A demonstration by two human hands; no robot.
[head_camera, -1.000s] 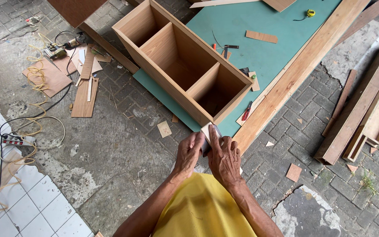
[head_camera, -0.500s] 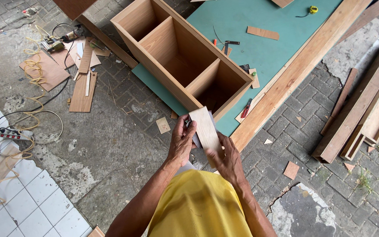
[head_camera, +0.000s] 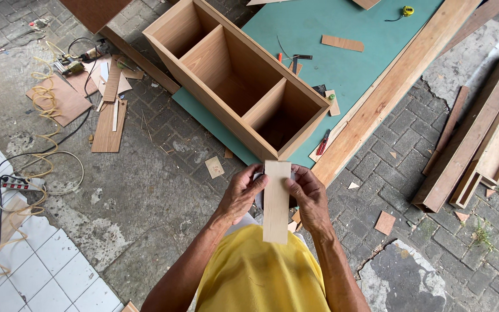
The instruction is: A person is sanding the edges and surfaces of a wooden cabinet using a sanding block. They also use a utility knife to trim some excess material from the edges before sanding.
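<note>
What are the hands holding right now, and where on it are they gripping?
A thin wooden strip, held upright. The left hand and right hand pinch its long edges, near the upper half.

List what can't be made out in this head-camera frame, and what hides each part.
- Underside of the pale rectangular wood strip: faces away; whether both hands' fingers meet behind it is hidden.
- Left hand and right hand: palms hidden, so the exact grip is unclear.
- Floor of the open three-compartment wooden cabinet, nearest compartment: in shadow.
- Small tools on the green board: too small to identify.
- Stacked wooden frames: cut off by the right edge.
</note>
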